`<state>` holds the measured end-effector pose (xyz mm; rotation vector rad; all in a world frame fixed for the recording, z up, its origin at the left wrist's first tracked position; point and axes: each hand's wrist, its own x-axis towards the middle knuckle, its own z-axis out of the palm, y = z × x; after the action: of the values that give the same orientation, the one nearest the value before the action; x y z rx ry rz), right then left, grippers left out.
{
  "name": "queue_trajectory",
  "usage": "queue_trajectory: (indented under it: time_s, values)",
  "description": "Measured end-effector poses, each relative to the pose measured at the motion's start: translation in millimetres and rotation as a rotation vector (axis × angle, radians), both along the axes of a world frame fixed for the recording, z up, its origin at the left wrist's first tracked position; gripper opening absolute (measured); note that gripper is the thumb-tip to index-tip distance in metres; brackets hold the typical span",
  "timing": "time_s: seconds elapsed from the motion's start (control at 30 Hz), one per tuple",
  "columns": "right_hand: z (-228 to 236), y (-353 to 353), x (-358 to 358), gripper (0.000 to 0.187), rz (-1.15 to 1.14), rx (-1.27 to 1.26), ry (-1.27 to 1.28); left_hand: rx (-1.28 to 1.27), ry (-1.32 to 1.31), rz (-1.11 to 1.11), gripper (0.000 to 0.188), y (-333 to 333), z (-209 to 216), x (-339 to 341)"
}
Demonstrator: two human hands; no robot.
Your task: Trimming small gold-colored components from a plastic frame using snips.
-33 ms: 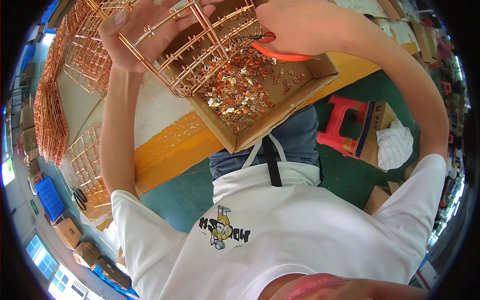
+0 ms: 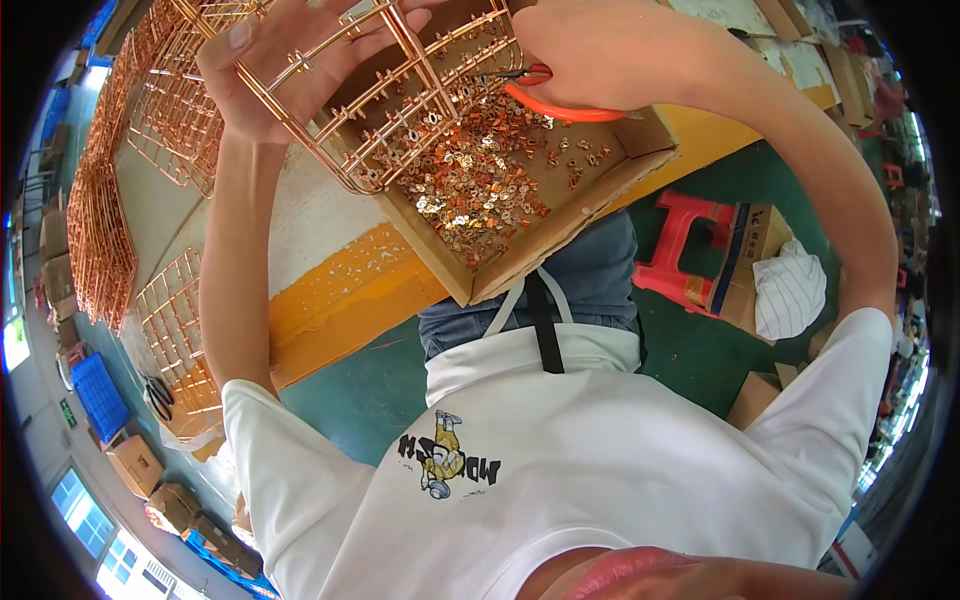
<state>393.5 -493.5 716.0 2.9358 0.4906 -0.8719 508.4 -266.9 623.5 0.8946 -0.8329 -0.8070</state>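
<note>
A copper-coloured wire rack (image 2: 430, 72), with small clips along its rods, is held tilted over a shallow cardboard box (image 2: 570, 228). My left hand (image 2: 270, 75) grips the rack from the left, thumb over one outer rod and fingers behind it. In my right hand (image 2: 590, 55) is a pair of pliers (image 2: 568, 113) with orange handles. Their dark jaws reach the rack's right side, close to a rod with clips; whether they bite on one I cannot tell. A heap of small copper-coloured metal clips (image 2: 480, 190) lies in the box below.
Stacked copper wire racks (image 2: 100, 220) stand on the left of the table, another rack (image 2: 172, 320) nearer me. Black-handled scissors (image 2: 157, 397) lie beside it. Past the table's yellow edge (image 2: 350, 300), a red stool (image 2: 685, 250) and a carton with white cloth (image 2: 790, 290) stand right.
</note>
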Motion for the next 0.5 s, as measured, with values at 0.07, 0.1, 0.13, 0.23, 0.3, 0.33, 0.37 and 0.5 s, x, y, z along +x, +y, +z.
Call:
queue_trajectory:
  time_s: [0.07,0.1,0.13,0.23,0.3,0.33,0.37,0.5]
  values:
    - [1.1,0.9,0.8,0.032,0.011,-0.004,0.0,-0.025,0.038,0.003,0.115,-0.9,-2.6,-4.0]
    - [1.5,1.1,1.0,0.032,0.02,-0.009,-0.001,-0.05,0.075,0.004,0.115,-1.2,-3.5,-5.1]
    - [1.2,1.3,1.1,0.032,0.021,-0.008,-0.001,-0.049,0.075,0.005,0.115,-0.6,-2.9,-5.1]
    - [0.3,0.0,0.8,0.03,0.028,-0.004,-0.016,-0.019,0.04,0.014,0.118,-1.6,-2.0,-4.8]
    - [-1.6,-1.9,1.1,0.024,0.079,0.022,-0.061,-0.044,0.045,0.031,0.121,-3.0,-3.3,-6.1]
    - [-17.0,-3.6,0.5,0.024,0.078,0.022,-0.061,-0.043,0.045,0.029,0.121,-4.4,-4.9,-5.8]
    - [-44.6,-5.7,-0.3,0.022,0.16,0.06,-0.176,-0.095,0.086,0.003,0.123,-6.1,-7.9,-4.6]
    - [-50.3,-1.4,2.5,0.018,0.237,0.059,-0.356,-0.171,0.074,-0.097,0.124,-11.6,-8.7,1.8]
